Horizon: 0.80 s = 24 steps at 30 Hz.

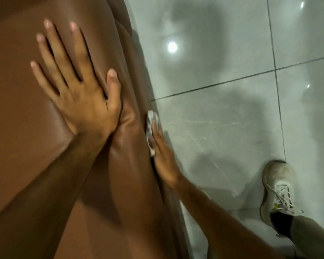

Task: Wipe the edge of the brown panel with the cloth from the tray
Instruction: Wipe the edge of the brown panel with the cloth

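Note:
A glossy brown panel [22, 101] fills the left half of the view, and its rounded edge [137, 101] runs from the top centre down to the bottom centre. My left hand [77, 94] lies flat on the panel's face, fingers spread, holding nothing. My right hand [163, 157] presses a small whitish cloth [151, 126] flat against the panel's right edge. Only the top and left side of the cloth show past my fingers. No tray is in view.
Pale grey glossy floor tiles [223, 131] with dark grout lines fill the right half. My foot in a worn white sneaker [277, 191] stands at the lower right, close to the panel's edge. A ceiling light reflects on the tiles.

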Tool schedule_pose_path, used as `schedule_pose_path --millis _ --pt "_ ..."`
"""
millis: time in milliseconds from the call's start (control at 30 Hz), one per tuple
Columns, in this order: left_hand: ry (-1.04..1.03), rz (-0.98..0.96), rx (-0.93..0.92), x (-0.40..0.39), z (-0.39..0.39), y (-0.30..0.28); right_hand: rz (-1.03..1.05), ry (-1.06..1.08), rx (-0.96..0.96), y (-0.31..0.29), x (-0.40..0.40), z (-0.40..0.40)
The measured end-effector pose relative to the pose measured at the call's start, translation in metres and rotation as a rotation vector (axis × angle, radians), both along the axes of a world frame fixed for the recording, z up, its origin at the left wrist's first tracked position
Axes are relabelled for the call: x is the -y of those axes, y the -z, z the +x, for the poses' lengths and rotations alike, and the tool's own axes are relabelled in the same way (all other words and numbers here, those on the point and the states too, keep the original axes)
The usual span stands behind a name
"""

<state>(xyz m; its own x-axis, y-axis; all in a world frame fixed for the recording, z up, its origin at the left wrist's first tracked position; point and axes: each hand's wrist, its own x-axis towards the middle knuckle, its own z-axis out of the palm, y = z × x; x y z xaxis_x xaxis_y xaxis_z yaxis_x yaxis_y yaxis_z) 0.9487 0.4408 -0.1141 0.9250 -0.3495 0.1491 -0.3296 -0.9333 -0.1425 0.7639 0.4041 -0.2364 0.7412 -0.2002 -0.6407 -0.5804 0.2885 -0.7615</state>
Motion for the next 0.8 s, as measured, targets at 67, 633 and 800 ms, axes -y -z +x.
schedule_pose_path --millis 67,633,800 --pt "-0.016 -0.017 -0.044 -0.004 0.002 -0.001 -0.036 0.017 -0.030 0.017 0.003 0.005" --pt "-0.092 0.068 -0.125 -0.067 -0.261 -0.002 0.167 0.046 -0.054 0.011 -0.053 -0.170" --pt "-0.104 0.068 -0.134 -0.066 -0.265 -0.004 0.225 0.192 -0.384 0.004 -0.083 -0.264"
